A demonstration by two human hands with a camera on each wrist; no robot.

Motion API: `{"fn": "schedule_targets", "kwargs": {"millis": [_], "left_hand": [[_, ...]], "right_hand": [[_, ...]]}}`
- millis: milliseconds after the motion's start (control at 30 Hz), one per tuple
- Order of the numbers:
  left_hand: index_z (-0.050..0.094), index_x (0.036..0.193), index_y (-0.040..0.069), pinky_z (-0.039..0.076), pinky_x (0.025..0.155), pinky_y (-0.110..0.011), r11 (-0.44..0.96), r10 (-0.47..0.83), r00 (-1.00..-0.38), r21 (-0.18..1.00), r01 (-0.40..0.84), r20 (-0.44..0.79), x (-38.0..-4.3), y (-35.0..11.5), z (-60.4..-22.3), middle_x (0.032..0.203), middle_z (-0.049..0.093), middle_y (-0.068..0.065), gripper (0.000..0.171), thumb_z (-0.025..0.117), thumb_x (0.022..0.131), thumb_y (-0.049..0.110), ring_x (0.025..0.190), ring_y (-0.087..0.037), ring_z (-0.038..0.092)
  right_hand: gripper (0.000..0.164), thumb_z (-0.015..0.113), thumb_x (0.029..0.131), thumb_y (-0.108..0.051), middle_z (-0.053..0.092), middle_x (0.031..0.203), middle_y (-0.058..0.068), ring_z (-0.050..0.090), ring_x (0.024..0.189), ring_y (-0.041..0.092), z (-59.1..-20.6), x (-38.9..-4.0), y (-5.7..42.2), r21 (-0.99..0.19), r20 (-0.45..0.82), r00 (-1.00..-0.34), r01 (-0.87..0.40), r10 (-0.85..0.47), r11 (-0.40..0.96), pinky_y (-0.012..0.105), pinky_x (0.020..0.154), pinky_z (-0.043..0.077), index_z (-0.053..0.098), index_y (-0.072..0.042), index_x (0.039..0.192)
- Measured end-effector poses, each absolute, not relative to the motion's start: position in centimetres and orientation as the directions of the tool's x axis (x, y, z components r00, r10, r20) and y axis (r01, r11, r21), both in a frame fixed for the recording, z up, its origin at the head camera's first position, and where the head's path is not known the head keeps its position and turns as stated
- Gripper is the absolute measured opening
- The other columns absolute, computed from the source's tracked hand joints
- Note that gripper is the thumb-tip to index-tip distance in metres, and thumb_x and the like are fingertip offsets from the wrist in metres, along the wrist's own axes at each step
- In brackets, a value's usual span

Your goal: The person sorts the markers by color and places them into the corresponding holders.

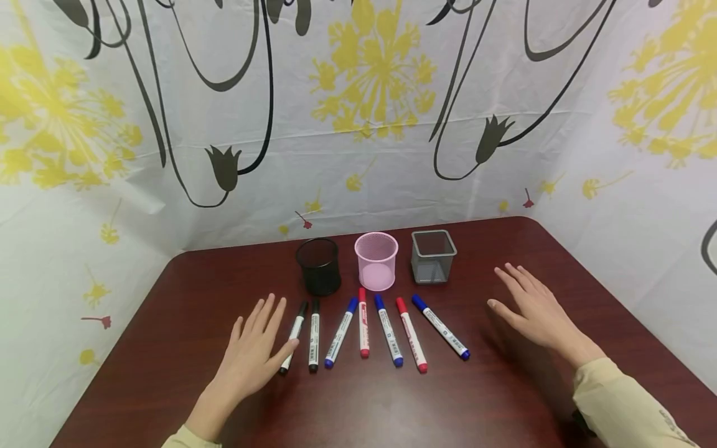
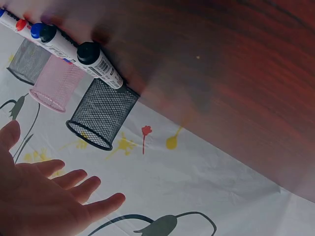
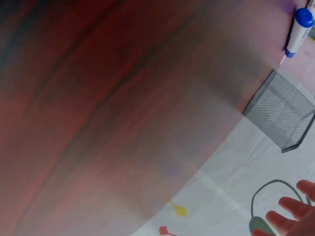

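Note:
My left hand (image 1: 249,351) has its fingers spread and holds nothing; in the head view its thumb overlaps the leftmost black marker (image 1: 294,338). On the right side, my right hand (image 1: 534,308) is also empty, fingers extended, away from the pens. Between the hands lies a loose row of whiteboard markers: another black marker (image 1: 314,336), a blue marker (image 1: 341,333), a red marker (image 1: 363,323), a second blue one, a second red marker (image 1: 411,335) and a slanted blue marker (image 1: 441,327) nearest my right hand.
Behind the markers stand three mesh pen holders: a round black cup (image 1: 319,267), a round pink cup (image 1: 376,261) and a square grey cup (image 1: 433,256). The dark red-brown table (image 1: 392,410) ends at a white patterned cloth (image 1: 358,168) hanging behind and beside it.

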State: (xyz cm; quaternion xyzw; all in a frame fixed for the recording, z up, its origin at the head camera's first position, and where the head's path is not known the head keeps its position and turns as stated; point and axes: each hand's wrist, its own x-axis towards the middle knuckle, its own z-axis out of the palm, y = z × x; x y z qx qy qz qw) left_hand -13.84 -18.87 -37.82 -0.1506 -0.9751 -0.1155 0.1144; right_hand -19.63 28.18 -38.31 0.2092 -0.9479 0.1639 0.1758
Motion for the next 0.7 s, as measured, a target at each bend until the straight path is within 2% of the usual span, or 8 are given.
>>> {"fn": "schedule_targets", "kwargs": {"millis": [167,267,433,700], "left_hand": [[0.025,0.139,0.007,0.018,0.094,-0.057,0.92,0.279,-0.909,0.187,0.346,0.311,-14.2,-19.0,-37.4,0.141,0.022,-0.014,0.07,0.053,0.085,0.042,0.127,-0.03,0.02],[0.029,0.137,0.004,0.027,0.091,-0.055,0.904,0.298,-0.878,0.185,0.386,0.374,-14.9,-19.2,-37.0,0.137,0.029,-0.017,0.07,0.059,0.082,0.037,0.123,-0.032,0.029],[0.038,0.132,0.002,0.036,0.085,-0.051,0.875,0.31,-0.847,0.219,0.432,0.432,-17.3,-19.6,-35.9,0.129,0.041,-0.018,0.066,0.065,0.079,0.031,0.113,-0.034,0.041],[0.048,0.126,0.003,0.035,0.085,-0.052,0.822,0.385,-0.841,0.272,0.499,0.38,-22.4,-20.4,-33.8,0.121,0.049,-0.014,0.057,0.064,0.08,0.032,0.109,-0.031,0.042]], "right_hand": [[0.063,0.055,0.086,-0.036,0.028,0.135,0.023,0.017,0.126,0.036,-37.9,-19.7,27.9,-0.255,0.39,-0.86,-0.444,-0.329,0.859,0.058,0.092,0.017,0.032,-0.003,0.135],[0.061,0.057,0.085,-0.036,0.031,0.135,0.02,0.02,0.125,0.036,-37.4,-19.9,27.7,-0.262,0.4,-0.86,-0.439,-0.317,0.86,0.059,0.089,0.02,0.036,-0.004,0.133],[0.056,0.058,0.084,-0.035,0.036,0.131,0.019,0.025,0.123,0.036,-36.8,-20.3,26.9,-0.236,0.444,-0.83,-0.473,-0.338,0.849,0.06,0.086,0.024,0.043,-0.004,0.128],[0.049,0.058,0.084,-0.034,0.041,0.126,0.019,0.03,0.119,0.037,-36.3,-21.1,24.4,-0.208,0.459,-0.795,-0.529,-0.396,0.823,0.059,0.084,0.027,0.05,-0.003,0.122]]}}
